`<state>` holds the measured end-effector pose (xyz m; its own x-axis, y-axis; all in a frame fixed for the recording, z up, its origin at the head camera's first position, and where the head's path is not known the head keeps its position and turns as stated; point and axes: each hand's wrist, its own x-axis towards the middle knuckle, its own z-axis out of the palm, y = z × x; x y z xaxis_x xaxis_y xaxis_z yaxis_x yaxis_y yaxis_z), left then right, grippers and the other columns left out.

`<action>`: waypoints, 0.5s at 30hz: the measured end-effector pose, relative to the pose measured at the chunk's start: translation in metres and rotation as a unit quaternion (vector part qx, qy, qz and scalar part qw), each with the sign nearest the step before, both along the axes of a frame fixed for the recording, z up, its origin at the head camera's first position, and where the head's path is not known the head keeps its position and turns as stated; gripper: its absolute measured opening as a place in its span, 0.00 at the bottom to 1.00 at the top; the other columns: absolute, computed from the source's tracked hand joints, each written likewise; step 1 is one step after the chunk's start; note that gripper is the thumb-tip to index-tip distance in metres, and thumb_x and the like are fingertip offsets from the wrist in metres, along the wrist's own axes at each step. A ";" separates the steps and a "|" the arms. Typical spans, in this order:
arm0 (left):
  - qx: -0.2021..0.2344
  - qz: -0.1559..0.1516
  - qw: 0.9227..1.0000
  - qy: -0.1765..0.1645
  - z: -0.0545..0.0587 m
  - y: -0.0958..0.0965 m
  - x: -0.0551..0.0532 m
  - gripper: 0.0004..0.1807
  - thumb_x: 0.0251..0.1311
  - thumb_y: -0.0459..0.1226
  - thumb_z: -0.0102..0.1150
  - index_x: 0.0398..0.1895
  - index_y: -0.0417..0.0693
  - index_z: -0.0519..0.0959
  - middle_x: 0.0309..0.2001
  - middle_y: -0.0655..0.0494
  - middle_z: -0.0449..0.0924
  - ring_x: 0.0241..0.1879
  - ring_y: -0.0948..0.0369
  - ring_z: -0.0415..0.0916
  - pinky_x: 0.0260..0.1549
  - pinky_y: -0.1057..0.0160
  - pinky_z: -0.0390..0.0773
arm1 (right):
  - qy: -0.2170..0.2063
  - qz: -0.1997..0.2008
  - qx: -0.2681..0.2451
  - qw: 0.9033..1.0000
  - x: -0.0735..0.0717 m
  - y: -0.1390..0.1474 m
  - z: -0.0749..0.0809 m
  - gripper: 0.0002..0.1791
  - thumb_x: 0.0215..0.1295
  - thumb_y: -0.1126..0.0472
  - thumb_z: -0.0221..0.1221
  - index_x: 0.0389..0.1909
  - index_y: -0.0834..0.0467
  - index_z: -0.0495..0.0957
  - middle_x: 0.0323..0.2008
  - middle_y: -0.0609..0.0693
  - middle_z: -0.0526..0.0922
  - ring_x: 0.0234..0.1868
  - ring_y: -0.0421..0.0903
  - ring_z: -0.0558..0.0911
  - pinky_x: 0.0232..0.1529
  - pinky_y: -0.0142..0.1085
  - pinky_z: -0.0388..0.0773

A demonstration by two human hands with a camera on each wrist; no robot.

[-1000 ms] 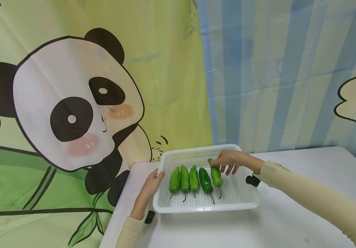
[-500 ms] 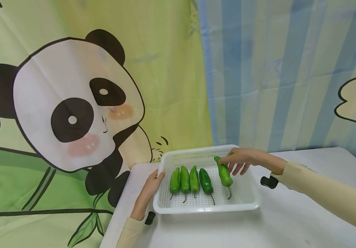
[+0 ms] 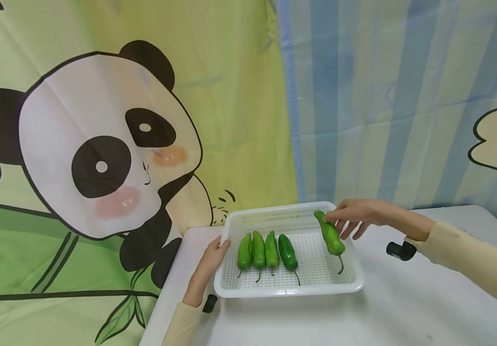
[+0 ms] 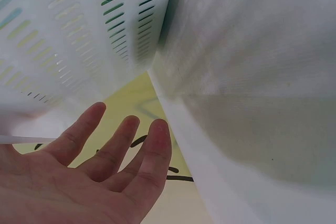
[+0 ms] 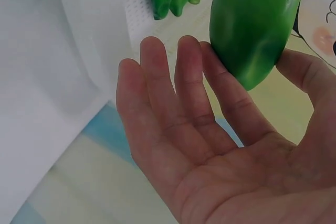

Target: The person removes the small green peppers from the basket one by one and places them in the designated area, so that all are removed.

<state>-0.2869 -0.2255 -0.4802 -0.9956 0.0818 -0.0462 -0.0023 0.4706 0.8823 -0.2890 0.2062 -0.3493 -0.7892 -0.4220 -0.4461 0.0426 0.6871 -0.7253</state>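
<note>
In the head view, my right hand (image 3: 363, 212) pinches a green pepper (image 3: 331, 237) near its tip, over the right part of a white plastic basket (image 3: 287, 290). The stem hangs downward. The right wrist view shows this pepper (image 5: 254, 22) between thumb and index finger, the other fingers spread free. My left hand (image 3: 211, 257) holds the basket's left rim. Its thumb lies over the rim, and in the left wrist view the fingers (image 4: 156, 140) extend outside the slotted wall (image 4: 110, 30). Several more peppers (image 3: 259, 251) lie in a row inside the basket, stems toward me.
The basket stands on a white table (image 3: 404, 298). Behind the table hangs a curtain (image 3: 248, 144) with a panda print and blue stripes. A black wrist device (image 3: 401, 251) is on the right wrist.
My right hand has lifted the rightmost pepper off the row and carried it right, toward the basket's right side. The left hand and basket have stayed in place.
</note>
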 end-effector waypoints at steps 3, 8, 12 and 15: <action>0.001 0.001 1.000 -0.001 0.000 0.000 0.000 0.31 0.76 0.51 0.45 0.75 0.47 0.63 0.52 0.36 0.83 0.37 0.52 0.88 0.30 0.56 0.89 | -0.001 -0.005 -0.004 1.000 0.001 0.008 0.002 0.24 0.73 0.43 0.53 0.50 0.60 0.81 0.47 0.56 0.84 0.48 0.53 0.87 0.47 0.49 0.87; -0.001 0.002 1.000 -0.006 -0.001 -0.001 0.000 0.30 0.77 0.52 0.45 0.75 0.48 0.63 0.52 0.37 0.83 0.38 0.53 0.87 0.31 0.56 0.89 | 0.000 -0.017 -0.005 1.000 0.002 0.021 0.005 0.24 0.73 0.42 0.53 0.49 0.59 0.82 0.46 0.53 0.85 0.48 0.51 0.87 0.47 0.48 0.87; -0.004 -0.001 1.000 -0.004 -0.001 0.000 0.000 0.31 0.77 0.52 0.44 0.75 0.46 0.63 0.52 0.36 0.82 0.38 0.52 0.87 0.31 0.56 0.90 | 0.002 -0.015 0.000 1.000 0.002 0.033 0.007 0.24 0.73 0.42 0.52 0.49 0.59 0.82 0.45 0.52 0.85 0.47 0.50 0.87 0.48 0.49 0.87; -0.002 -0.002 1.000 -0.003 -0.002 0.000 -0.001 0.31 0.77 0.52 0.44 0.75 0.47 0.63 0.52 0.36 0.83 0.38 0.52 0.87 0.31 0.56 0.90 | 0.003 -0.012 0.005 1.000 0.000 0.044 0.006 0.24 0.74 0.43 0.51 0.50 0.59 0.82 0.45 0.52 0.86 0.47 0.50 0.87 0.48 0.49 0.87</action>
